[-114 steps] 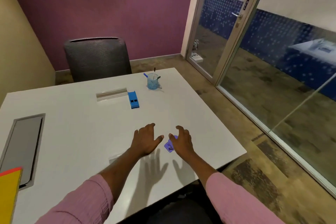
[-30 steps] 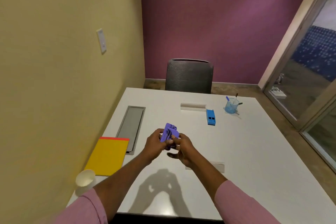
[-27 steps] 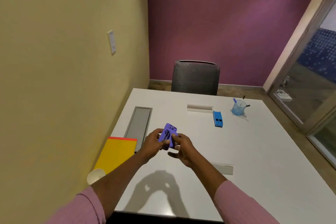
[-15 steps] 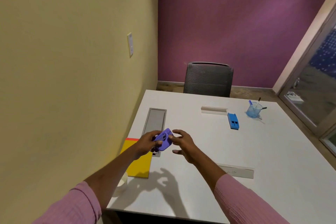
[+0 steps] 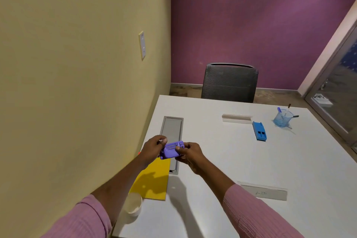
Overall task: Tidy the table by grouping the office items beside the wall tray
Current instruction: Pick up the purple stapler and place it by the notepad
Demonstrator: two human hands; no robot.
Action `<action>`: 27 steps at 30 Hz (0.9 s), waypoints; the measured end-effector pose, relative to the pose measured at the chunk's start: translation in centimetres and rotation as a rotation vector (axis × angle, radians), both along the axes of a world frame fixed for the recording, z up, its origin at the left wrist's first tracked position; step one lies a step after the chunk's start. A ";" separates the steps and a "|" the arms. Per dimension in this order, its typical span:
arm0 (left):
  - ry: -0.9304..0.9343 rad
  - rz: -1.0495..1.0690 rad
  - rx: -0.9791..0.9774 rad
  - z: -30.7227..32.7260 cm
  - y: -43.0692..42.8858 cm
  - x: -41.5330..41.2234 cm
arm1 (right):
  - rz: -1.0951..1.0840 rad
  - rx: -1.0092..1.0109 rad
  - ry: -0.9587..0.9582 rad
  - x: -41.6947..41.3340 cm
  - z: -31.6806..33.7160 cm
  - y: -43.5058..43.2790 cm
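Half-hidden purple item (image 5: 171, 150)
At its 9 o'clock end the left hand (image 5: 153, 148) grips it; the right hand (image 5: 191, 154), open earlier, now pinches it.

left hand (image 5: 154, 148) and right hand (image 5: 190, 155) cover parts of the purple item (image 5: 171, 150) and the tray (image 5: 172, 129). the left forearm (image 5: 119, 181) overlaps pad (image 5: 152, 181) and cup (image 5: 133, 206). ruler (image 5: 270, 192) print unreadable.

Yellow wall (image 5: 77, 63); purple wall (image 5: 251, 15); grey chair (image 5: 229, 83)

White worktop (image 5: 231, 160): grey tray (image 5: 172, 131), yellow pad (image 5: 152, 181) and paper cup (image 5: 133, 206) along the left edge; clear strip (image 5: 237, 117), blue box (image 5: 259, 130) and pen cup (image 5: 282, 120) toward the far-right corner; ruler (image 5: 263, 192) by the near edge.
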State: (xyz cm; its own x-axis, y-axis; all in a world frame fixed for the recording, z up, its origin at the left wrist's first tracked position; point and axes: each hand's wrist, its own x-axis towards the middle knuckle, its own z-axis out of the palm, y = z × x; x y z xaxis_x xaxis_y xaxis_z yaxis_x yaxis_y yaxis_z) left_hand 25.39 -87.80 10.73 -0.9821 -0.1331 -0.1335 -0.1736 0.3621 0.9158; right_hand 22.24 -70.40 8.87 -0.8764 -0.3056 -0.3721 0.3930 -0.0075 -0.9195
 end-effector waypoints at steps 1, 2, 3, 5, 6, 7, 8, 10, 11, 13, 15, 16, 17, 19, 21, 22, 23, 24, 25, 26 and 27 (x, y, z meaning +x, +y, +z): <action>-0.007 0.050 0.007 -0.3 -0.2 -0.7 | -0.016 -0.006 -0.013 -0.7 -0.4 -0.3; -0.022 0.089 0.008 -0.7 -0.5 -1.4 | -0.035 -0.013 -0.028 -1.4 -0.8 -0.6; -0.038 0.113 -0.004 -1.1 -0.8 -2.2 | -0.055 -0.014 -0.045 -2.2 -1.3 -1.0; -0.054 0.134 -0.042 -2.2 -1.5 -3.5 | -0.097 0.001 -0.087 -3.9 -2.3 -1.7; -0.060 0.146 -0.056 -2.8 -1.7 -4.1 | -0.121 0.012 -0.110 -4.7 -2.9 -2.1; -0.070 0.159 -0.065 -3.4 -2.0 -4.8 | -0.145 0.021 -0.132 -5.6 -3.5 -2.6; -0.086 0.173 -0.069 -4.0 -2.2 -5.4 | -0.165 0.023 -0.151 -6.4 -4.2 -3.1; -0.113 0.206 -0.065 -5.4 -2.6 -6.7 | -0.194 0.028 -0.176 -7.8 -5.5 -4.1; -0.124 0.219 -0.057 -6.0 -2.8 -7.3 | -0.209 0.034 -0.185 -8.5 -6.2 -4.7; -0.155 0.226 -0.038 -7.4 -3.0 -8.4 | -0.231 0.057 -0.204 -9.7 -7.6 -5.7; -0.186 0.227 -0.020 -8.7 -3.1 -9.2 | -0.246 0.082 -0.227 -10.5 -9.1 -6.6; -0.199 0.227 -0.010 -9.4 -3.3 -9.7 | -0.251 0.094 -0.237 -11.0 -9.8 -7.1; -0.212 0.229 -0.001 -10.0 -3.4 -10.1 | -0.251 0.110 -0.240 -11.4 -10.5 -7.6; -0.238 0.249 0.025 -11.1 -4.0 -11.0 | -0.243 0.153 -0.229 -12.3 -11.9 -8.6; -0.267 0.282 0.059 -12.3 -4.6 -11.9 | -0.229 0.194 -0.229 -13.1 -13.1 -9.4; -0.286 0.299 0.075 -12.8 -4.9 -12.3 | -0.217 0.212 -0.225 -13.5 -13.7 -9.7; -0.305 0.316 0.091 -13.3 -5.1 -12.7 | -0.198 0.232 -0.210 -13.8 -14.2 -10.1; -0.321 0.329 0.108 -13.8 -5.3 -13.0 | -0.177 0.253 -0.193 -14.0 -14.7 -10.4; -0.335 0.336 0.121 -14.3 -5.4 -13.4 | -0.162 0.274 -0.176 -14.2 -15.2 -10.8; -0.346 0.341 0.128 -14.7 -5.6 -13.7 | -0.153 0.301 -0.159 -14.4 -15.5 -11.1; -0.359 0.344 0.133 -15.1 -5.8 -13.9 | -0.145 0.331 -0.143 -14.5 -15.8 -11.3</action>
State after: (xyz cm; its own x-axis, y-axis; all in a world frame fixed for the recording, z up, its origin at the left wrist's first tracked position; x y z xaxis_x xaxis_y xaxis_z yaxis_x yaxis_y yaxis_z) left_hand 11.48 -93.55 -4.41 -0.7735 -0.3996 -0.4920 -0.5741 0.1130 0.8109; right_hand 7.72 -81.73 -6.96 -0.8339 -0.0254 -0.5514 0.5340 0.2158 -0.8175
